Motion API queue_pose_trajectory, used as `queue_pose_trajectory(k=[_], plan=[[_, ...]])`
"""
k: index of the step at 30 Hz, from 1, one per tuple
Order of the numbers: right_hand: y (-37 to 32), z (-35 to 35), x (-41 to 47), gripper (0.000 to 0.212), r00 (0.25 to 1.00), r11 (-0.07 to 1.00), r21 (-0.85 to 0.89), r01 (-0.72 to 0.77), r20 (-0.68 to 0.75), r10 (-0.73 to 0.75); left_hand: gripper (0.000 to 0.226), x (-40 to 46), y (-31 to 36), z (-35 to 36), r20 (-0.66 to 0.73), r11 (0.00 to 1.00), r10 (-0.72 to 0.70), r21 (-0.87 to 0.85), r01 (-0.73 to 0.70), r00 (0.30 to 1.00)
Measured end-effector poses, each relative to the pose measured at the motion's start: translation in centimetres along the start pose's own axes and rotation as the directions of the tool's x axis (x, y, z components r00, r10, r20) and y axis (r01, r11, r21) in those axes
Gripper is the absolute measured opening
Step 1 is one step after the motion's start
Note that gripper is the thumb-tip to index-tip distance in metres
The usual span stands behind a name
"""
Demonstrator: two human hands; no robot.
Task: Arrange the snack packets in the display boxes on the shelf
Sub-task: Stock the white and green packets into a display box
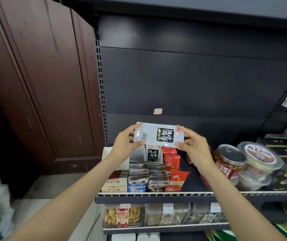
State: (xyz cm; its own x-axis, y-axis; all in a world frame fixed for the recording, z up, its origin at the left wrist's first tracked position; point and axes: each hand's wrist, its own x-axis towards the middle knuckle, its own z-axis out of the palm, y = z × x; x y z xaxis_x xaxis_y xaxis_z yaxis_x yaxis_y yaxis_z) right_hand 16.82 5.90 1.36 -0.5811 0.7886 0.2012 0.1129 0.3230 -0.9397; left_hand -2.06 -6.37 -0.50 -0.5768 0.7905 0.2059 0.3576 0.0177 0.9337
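Note:
A silver snack packet [158, 134] with a black label is held flat and sideways above the shelf. My left hand [124, 142] pinches its left end and my right hand [194, 145] pinches its right end. Directly below stands the matching black-and-white display box [154, 154], with several silver packets [156, 173] stacked in front of it. To its right a red display box [172, 159] holds red packets. Further left are a blue-and-white box [137, 185] and a cream box [115, 185], each with packets inside.
The shelf's front rail [208, 193] runs across below the boxes. Clear tubs and a jar [229, 159] of food stand to the right. A dark back panel [191, 84] rises behind. Clear snack bins [121, 216] fill the lower shelf. A brown wooden door [35, 84] is at left.

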Motion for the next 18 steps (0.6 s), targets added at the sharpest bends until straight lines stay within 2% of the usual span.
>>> queue_pose_trajectory(k=[8, 13, 18], plan=[[0.3, 0.3, 0.5, 0.038, 1.000, 0.996, 0.094, 0.007, -0.025, -0.005, 0.064, 0.9, -0.6, -0.7, 0.017, 0.999, -0.036, -0.017, 0.036, 0.999], [0.4, 0.4, 1.3, 0.023, 0.980, 0.965, -0.210, 0.154, -0.093, -0.177, 0.057, 2.1, -1.7, -0.7, 0.081, 0.996, -0.087, -0.006, 0.088, 0.993], [1.0, 1.4, 2.5, 0.018, 0.935, 0.868, -0.436, 0.237, -0.139, -0.326, 0.047, 3.7, -3.6, -0.4, 0.092, 0.990, -0.142, 0.017, 0.141, 0.986]])
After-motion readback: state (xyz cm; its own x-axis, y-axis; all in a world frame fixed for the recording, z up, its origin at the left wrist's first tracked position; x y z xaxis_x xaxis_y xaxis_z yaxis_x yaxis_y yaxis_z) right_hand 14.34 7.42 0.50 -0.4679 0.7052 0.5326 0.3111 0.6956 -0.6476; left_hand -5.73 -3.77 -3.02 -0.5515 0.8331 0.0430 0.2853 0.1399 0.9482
